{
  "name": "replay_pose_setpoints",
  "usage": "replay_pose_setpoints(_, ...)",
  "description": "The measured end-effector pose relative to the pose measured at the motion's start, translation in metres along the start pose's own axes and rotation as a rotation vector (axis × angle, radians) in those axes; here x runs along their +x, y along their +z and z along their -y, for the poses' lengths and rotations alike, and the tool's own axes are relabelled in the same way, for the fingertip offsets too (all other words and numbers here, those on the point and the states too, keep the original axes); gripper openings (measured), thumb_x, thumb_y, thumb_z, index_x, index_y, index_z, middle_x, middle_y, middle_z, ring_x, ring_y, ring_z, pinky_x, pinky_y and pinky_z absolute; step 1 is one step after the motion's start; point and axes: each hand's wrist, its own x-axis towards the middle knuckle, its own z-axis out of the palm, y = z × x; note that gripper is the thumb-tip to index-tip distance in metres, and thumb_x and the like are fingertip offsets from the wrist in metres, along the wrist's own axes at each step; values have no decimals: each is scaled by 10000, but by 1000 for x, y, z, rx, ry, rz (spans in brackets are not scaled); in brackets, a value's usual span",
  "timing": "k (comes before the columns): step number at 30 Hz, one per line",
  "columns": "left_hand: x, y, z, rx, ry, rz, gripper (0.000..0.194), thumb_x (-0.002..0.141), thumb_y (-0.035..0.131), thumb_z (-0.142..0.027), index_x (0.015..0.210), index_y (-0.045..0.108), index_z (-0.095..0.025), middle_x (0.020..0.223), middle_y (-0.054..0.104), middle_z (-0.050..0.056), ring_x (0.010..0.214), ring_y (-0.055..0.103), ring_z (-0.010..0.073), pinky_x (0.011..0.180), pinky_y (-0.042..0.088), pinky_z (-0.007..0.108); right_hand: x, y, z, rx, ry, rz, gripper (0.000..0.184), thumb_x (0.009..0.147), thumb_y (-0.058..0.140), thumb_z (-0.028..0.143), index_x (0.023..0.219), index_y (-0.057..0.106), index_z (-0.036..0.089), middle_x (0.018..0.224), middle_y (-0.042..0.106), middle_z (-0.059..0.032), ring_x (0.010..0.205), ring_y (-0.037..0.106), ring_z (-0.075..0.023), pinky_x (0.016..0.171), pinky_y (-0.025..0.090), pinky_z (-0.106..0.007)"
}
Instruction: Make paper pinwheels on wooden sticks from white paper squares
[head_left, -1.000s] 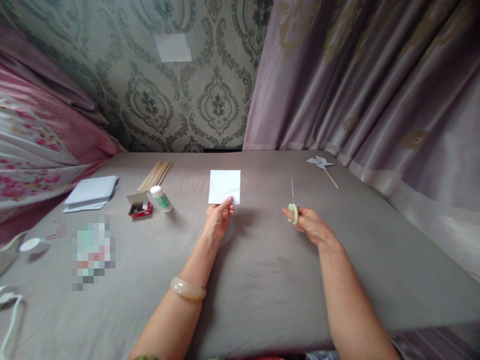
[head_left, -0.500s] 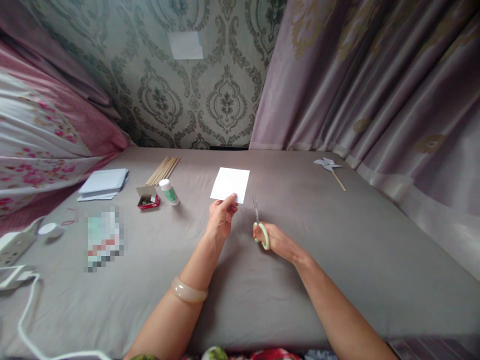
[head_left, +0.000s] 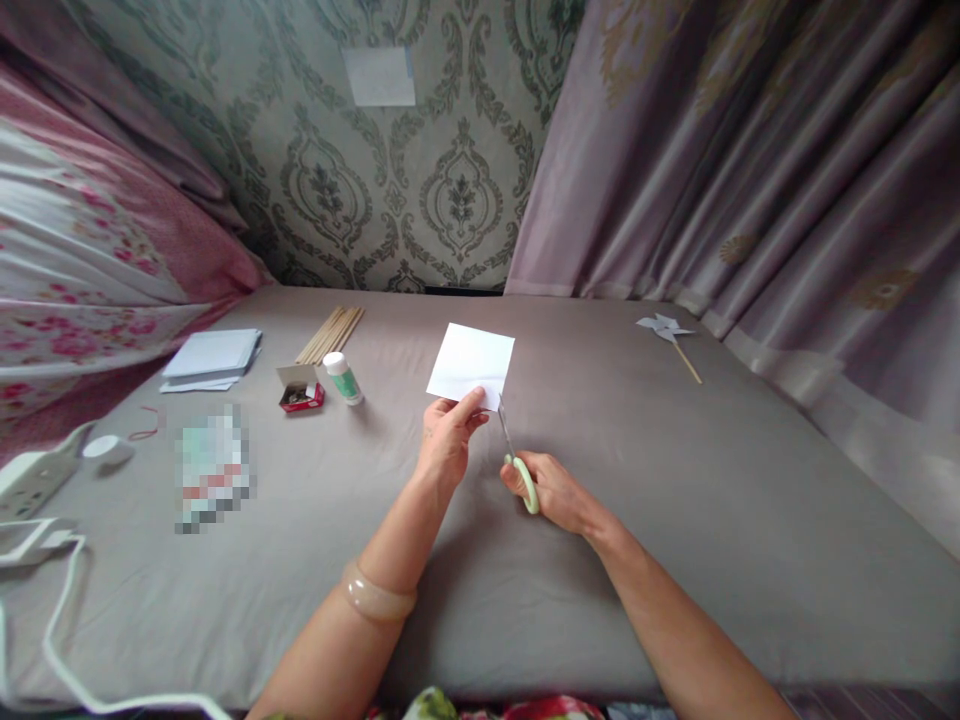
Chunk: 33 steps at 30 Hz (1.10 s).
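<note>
My left hand (head_left: 450, 435) pinches a square sheet of white paper (head_left: 471, 362) at its near edge, thumb on top and fingers beneath. A faint crease line shows near the thumb. My right hand (head_left: 551, 488) grips a pair of scissors (head_left: 531, 488) with pale green handles, fingers through the loops. The scissor blades point up and away from me, and their tips are at the paper's near right corner. Whether the blades have cut into the sheet I cannot tell.
Left of my hands are a glue bottle (head_left: 343, 380), a small red box (head_left: 301, 396) of metal bits, wooden sticks (head_left: 330, 334), a paper stack (head_left: 211, 358), a blurred packet (head_left: 213, 465) and a power strip (head_left: 34, 482). A paper pinwheel (head_left: 664, 327) lies far right.
The scissors have moved from beside the paper up to its near right corner, and their blades have come closer together. The paper has turned slightly clockwise. The view has shifted a little.
</note>
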Motion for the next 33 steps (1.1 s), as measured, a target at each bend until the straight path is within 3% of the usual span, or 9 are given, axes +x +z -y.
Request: replay_pose_setpoints(33, 2, -3, 7, 10, 0, 63, 307, 525, 846, -243, 749, 681, -115, 739, 695, 32, 599, 602, 95, 579, 492, 221, -1, -1, 2, 41, 46, -76, 528, 763, 540, 664, 575, 384, 195, 560, 320, 56, 549, 280, -82, 497, 218, -252)
